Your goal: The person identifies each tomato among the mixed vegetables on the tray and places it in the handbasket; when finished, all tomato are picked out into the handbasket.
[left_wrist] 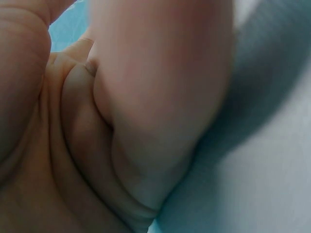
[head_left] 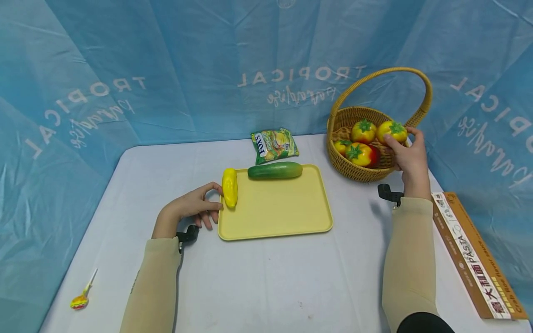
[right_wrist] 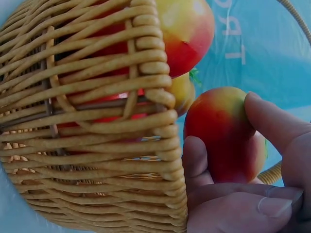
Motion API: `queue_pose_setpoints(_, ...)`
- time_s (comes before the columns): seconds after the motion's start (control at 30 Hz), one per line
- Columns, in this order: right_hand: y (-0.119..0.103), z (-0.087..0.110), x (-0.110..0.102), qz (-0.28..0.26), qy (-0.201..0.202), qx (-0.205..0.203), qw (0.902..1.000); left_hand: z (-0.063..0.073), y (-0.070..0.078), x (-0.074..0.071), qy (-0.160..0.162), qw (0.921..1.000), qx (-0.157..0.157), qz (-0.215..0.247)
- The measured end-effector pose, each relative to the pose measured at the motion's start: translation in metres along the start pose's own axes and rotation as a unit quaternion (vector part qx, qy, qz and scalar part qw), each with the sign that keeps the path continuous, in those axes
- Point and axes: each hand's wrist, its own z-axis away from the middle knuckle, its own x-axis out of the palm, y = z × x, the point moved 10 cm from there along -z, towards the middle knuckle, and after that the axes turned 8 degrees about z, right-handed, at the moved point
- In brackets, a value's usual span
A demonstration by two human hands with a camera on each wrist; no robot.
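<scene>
In the head view my right hand (head_left: 412, 152) grips a yellow-and-red toy tomato (head_left: 392, 132) with a green leafy top, at the right rim of a wicker basket (head_left: 354, 172). The right wrist view shows thumb and fingers around this tomato (right_wrist: 221, 136), just outside the basket's weave. Several similar tomatoes (head_left: 363, 132) lie in the basket. My left hand (head_left: 191, 203) is at the left edge of a yellow tray (head_left: 279, 208), thumb and forefinger apart, fingertips by a yellow banana-like piece (head_left: 230, 187). Whether they touch it is unclear. A green cucumber-like vegetable (head_left: 275, 170) lies along the tray's far edge.
Behind the tray lies a green snack packet (head_left: 275, 145) marked FOX'S. A long brown pasta box (head_left: 479, 259) runs along the table's right edge. At front left is a wrapped lollipop (head_left: 81, 299). The basket's tall handle (head_left: 389, 70) arches above it. Blue printed cloth surrounds the table.
</scene>
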Motion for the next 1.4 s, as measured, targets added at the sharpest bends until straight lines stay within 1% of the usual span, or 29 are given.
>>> queue_pose_setpoints(0.67, -0.006, 0.0, 0.002, 0.013, -0.013, -0.018, 0.9997, 0.0, -0.001, -0.001, 0.001, 1.0, -0.005, 0.002)
queue_pose_setpoints(0.87, -0.007, -0.001, 0.004, 0.02, -0.017, -0.022, 0.9994, 0.0, -0.002, -0.002, 0.002, 1.0, -0.002, 0.001)
queue_pose_setpoints(1.07, -0.01, 0.001, 0.007, 0.033, -0.022, -0.033, 0.9987, 0.001, -0.004, -0.005, 0.012, 0.9999, -0.004, 0.009)
queue_pose_setpoints(1.2, -0.016, 0.007, 0.006, 0.036, -0.027, -0.041, 0.9981, 0.004, -0.003, -0.008, 0.019, 0.9998, -0.008, 0.009)
queue_pose_setpoints(1.3, -0.031, 0.017, 0.001, 0.042, -0.02, -0.066, 0.9967, 0.008, 0.004, -0.014, 0.026, 0.9996, -0.005, -0.007)
queue_pose_setpoints(1.33, -0.038, 0.021, -0.001, 0.046, -0.015, -0.08, 0.9956, 0.01, 0.008, -0.017, 0.035, 0.9993, -0.005, -0.012)
queue_pose_setpoints(1.4, -0.054, 0.031, -0.003, 0.053, -0.012, -0.111, 0.9924, 0.017, 0.021, -0.025, 0.054, 0.9981, 0.007, -0.029)
